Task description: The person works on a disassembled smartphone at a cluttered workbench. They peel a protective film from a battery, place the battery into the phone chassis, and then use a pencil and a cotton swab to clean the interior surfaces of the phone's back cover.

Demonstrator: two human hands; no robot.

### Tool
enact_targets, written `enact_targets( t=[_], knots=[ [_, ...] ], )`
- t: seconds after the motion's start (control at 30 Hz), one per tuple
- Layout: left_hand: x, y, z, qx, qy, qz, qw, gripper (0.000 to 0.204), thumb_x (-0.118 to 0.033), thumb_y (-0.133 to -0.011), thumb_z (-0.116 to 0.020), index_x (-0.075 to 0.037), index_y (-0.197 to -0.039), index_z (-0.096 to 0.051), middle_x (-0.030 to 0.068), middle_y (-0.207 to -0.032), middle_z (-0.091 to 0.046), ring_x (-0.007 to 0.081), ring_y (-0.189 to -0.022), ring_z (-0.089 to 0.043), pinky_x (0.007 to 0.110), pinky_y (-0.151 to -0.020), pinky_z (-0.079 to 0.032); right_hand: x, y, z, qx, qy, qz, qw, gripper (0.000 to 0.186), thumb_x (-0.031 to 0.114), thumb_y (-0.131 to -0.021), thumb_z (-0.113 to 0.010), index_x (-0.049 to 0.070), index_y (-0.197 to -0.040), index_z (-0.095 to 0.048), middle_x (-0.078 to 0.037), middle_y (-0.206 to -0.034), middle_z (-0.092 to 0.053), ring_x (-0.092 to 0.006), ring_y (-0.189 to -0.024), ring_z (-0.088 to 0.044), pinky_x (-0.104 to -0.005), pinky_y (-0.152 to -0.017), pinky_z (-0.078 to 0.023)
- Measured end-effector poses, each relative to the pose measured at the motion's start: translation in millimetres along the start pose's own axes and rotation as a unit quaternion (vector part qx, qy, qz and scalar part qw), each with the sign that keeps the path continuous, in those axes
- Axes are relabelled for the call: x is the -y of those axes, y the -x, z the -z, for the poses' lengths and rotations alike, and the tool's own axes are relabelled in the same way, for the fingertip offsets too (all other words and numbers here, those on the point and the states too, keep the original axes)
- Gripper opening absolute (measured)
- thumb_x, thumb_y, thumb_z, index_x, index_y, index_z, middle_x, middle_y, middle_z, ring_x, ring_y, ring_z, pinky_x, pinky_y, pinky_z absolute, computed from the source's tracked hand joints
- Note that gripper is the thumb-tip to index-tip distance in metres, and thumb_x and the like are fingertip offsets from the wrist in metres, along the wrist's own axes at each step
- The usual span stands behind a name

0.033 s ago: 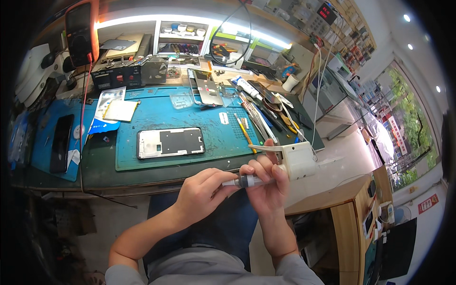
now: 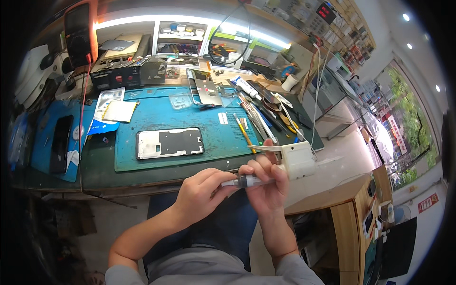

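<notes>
In front of my lap, just off the near edge of the bench, both hands hold a white hand tool with a blocky body [image 2: 298, 160], a long thin lever and a clear tube. A dark ring [image 2: 244, 181] sits round the tube. My left hand [image 2: 202, 194] is closed, thumb and fingers pinching the tube's left end. Palm up, my right hand [image 2: 267, 187] curls its fingers round the tube between ring and body, with one finger reaching up by the lever. On the blue mat beyond lies a phone frame [image 2: 169, 143] with white and black inner surfaces.
The blue work mat [image 2: 128, 159] carries a yellow-handled tool [image 2: 243, 129], several tweezers and pliers, and a phone part [image 2: 207, 90]. A dark phone [image 2: 61, 142] lies at the left. An orange multimeter [image 2: 80, 35] stands at the far left. A wooden cabinet [image 2: 327, 202] is at my right.
</notes>
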State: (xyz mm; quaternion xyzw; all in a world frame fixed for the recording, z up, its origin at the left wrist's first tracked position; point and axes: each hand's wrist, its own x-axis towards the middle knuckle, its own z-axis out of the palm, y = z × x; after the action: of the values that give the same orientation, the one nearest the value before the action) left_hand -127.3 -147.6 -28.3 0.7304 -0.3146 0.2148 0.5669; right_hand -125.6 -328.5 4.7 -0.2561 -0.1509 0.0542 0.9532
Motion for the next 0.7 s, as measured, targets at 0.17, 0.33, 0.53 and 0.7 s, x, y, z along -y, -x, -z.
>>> enact_targets(
  t=[0.17, 0.33, 0.53, 0.7],
  knots=[
    [1, -2, -1, 0.002, 0.001, 0.001, 1.000, 0.028, 0.002, -0.084, -0.082, -0.001, -0.109, -0.072, 0.0103, -0.093, -0.071, 0.0178, -0.070, -0.067, 0.028, -0.060, -0.055, 2, -1, 3, 0.008, -0.002, -0.007, 1.000, 0.057, 0.012, -0.100, -0.061, 0.010, -0.154, -0.047, 0.008, -0.084, -0.042, -0.0060, -0.079, -0.045, -0.0346, -0.100, -0.039],
    [3, -1, 0, 0.016, -0.006, 0.006, 1.000, 0.037, 0.001, -0.082, -0.083, -0.002, -0.117, -0.070, 0.0098, -0.095, -0.071, 0.0164, -0.071, -0.066, 0.027, -0.059, -0.054, 4, -2, 1, -0.011, -0.014, -0.004, 1.000, 0.054, 0.008, -0.100, -0.058, 0.011, -0.153, -0.047, 0.005, -0.082, -0.044, -0.0085, -0.078, -0.046, -0.0386, -0.097, -0.043],
    [18, -3, 39, -0.047, -0.086, -0.015, 0.995, 0.046, -0.004, -0.086, -0.082, -0.004, -0.128, -0.065, 0.0075, -0.094, -0.071, 0.0161, -0.069, -0.066, 0.029, -0.057, -0.055, 97, -53, 11, -0.141, 0.594, -0.012, 0.792, 0.061, 0.011, -0.090, -0.074, -0.001, -0.145, -0.052, -0.003, -0.085, -0.061, -0.0098, -0.064, -0.057, -0.0283, -0.058, -0.050],
    [36, -12, 81, -0.110, -0.175, -0.039, 0.978, 0.038, 0.005, -0.091, -0.071, -0.001, -0.128, -0.064, 0.0098, -0.093, -0.071, 0.0165, -0.069, -0.064, 0.028, -0.058, -0.053, 145, -157, 73, -0.173, 0.914, 0.036, 0.364, 0.064, 0.030, -0.087, -0.072, 0.003, -0.142, -0.053, -0.022, -0.118, -0.071, -0.0358, -0.104, -0.071, -0.0448, -0.088, -0.056]
  ],
)
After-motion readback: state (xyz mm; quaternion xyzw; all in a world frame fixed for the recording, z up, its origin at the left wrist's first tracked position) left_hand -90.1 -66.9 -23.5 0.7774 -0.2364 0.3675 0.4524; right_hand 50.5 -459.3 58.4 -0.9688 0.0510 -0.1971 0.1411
